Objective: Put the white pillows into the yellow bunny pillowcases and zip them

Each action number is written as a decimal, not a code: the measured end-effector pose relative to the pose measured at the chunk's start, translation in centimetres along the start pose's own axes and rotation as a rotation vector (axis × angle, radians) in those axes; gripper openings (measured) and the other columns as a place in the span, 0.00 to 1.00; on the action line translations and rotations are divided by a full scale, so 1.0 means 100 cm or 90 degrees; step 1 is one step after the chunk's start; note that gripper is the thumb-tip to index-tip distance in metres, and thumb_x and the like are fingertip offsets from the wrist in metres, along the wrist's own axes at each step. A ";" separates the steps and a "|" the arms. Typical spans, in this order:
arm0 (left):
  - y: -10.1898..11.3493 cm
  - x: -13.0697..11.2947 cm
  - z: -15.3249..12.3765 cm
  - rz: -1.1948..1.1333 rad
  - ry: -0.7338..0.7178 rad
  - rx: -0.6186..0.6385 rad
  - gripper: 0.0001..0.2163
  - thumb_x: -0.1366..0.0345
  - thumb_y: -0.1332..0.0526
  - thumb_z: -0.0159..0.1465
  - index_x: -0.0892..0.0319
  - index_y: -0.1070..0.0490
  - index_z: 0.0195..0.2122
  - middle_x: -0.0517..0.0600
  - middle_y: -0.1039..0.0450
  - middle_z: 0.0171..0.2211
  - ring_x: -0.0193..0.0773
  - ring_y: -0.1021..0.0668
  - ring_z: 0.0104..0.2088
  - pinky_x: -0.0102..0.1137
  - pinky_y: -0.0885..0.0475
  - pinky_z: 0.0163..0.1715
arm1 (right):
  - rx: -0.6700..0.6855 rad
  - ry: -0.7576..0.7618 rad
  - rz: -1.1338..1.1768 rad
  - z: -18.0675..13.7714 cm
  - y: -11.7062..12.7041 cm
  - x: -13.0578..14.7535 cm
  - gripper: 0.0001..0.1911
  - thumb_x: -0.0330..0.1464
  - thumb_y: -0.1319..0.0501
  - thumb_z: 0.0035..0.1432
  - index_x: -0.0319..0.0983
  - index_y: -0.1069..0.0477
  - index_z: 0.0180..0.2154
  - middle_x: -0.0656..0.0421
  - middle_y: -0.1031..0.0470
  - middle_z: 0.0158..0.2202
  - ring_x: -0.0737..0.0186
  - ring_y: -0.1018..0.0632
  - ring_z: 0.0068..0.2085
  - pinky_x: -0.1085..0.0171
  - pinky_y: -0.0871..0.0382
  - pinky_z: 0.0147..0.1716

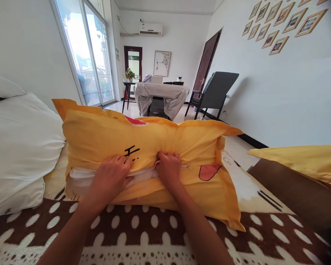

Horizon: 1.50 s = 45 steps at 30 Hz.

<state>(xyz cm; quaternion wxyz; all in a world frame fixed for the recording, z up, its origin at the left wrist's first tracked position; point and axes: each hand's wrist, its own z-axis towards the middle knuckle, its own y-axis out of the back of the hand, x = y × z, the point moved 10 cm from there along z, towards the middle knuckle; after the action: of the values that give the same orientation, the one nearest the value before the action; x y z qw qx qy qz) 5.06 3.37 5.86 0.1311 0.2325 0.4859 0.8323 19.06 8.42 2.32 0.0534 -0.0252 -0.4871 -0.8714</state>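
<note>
An orange-yellow pillowcase (93, 136) with black lettering and red patches lies across the bed, plump with a white pillow (81, 176) inside. The white shows through a long slit in the case's near side. My left hand (111, 176) is on the upper edge of this slit, fingers bent over the cloth and thumb lower down. Right of it, my right hand (168, 167) is closed on the pillowcase cloth at the middle of the slit, pulling creases around it. Its fingertips are partly hidden in the folds.
Beneath is a brown-and-white patterned blanket (154, 221). White bedding (19, 147) is piled at the left, and yellow cloth (306, 162) lies at the right edge. Beyond the bed stand a covered table (161, 92) and a dark chair (217, 90).
</note>
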 end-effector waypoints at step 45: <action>0.054 0.028 -0.037 -0.358 0.063 -0.373 0.11 0.77 0.48 0.53 0.61 0.49 0.17 0.45 0.47 0.17 0.31 0.40 0.21 0.29 0.49 0.23 | 0.270 0.360 0.300 -0.094 0.004 0.130 0.14 0.30 0.46 0.60 0.41 0.28 0.46 0.54 0.21 0.42 0.55 0.22 0.41 0.61 0.31 0.39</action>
<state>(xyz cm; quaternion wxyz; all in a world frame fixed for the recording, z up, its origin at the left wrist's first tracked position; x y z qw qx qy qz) 0.82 -0.82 9.73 0.3906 0.0027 0.2783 0.8775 6.26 -0.70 -1.00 0.3864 0.1157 -0.6026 -0.6886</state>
